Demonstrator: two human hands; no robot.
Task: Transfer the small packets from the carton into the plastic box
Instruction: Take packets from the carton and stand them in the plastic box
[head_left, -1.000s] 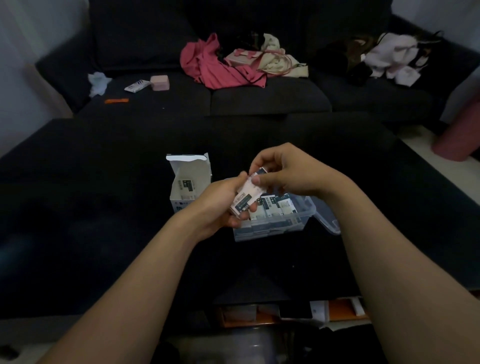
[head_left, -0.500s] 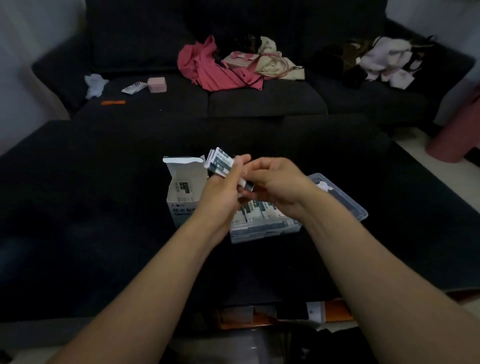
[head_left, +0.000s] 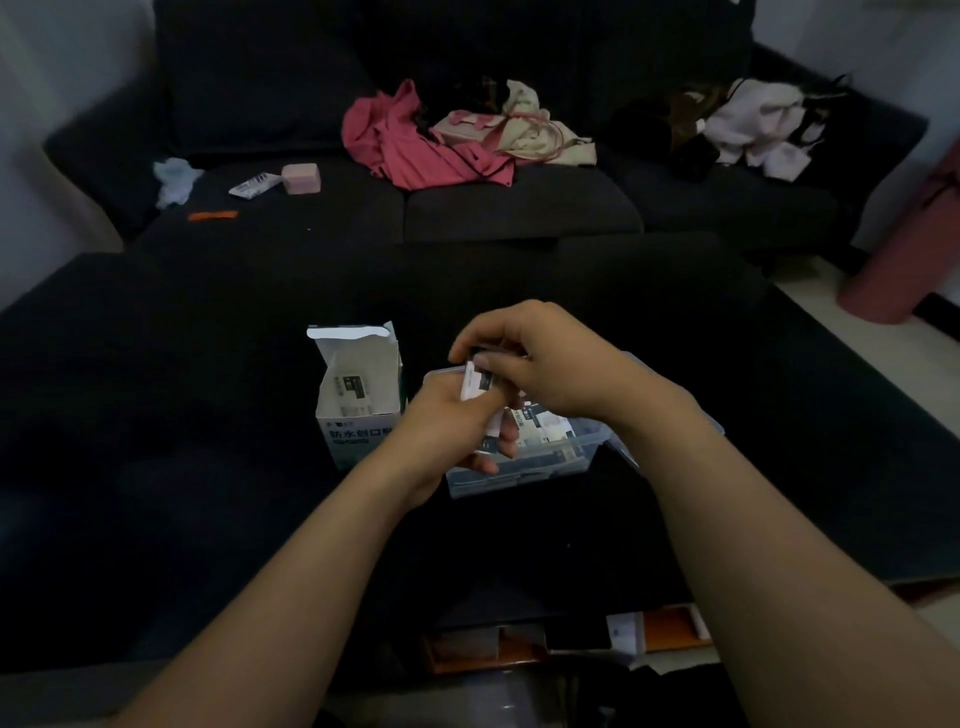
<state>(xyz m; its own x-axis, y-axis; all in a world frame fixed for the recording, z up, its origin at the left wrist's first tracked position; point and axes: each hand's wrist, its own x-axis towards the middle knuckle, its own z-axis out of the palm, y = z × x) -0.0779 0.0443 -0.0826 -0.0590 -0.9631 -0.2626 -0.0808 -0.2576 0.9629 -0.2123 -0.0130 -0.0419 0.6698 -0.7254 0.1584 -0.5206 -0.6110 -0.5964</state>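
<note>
We pinch white-and-dark packets (head_left: 480, 387) with both left hand (head_left: 447, 431) and right hand (head_left: 540, 364) over the clear plastic box (head_left: 519, 462), beside the open white carton (head_left: 358, 395) printed "防水创口".

Dark table (head_left: 182, 467) with open carton (head_left: 358, 410) beside clear plastic box (head_left: 540, 465).

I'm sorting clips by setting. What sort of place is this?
Most likely a home living room: a dark sofa strewn with a pink garment and other clothes, with a low dark table in front.

Two bare forearms, no sleeves visible; left hand (head_left: 441, 431) and right hand (head_left: 540, 364) ungloved.
</note>
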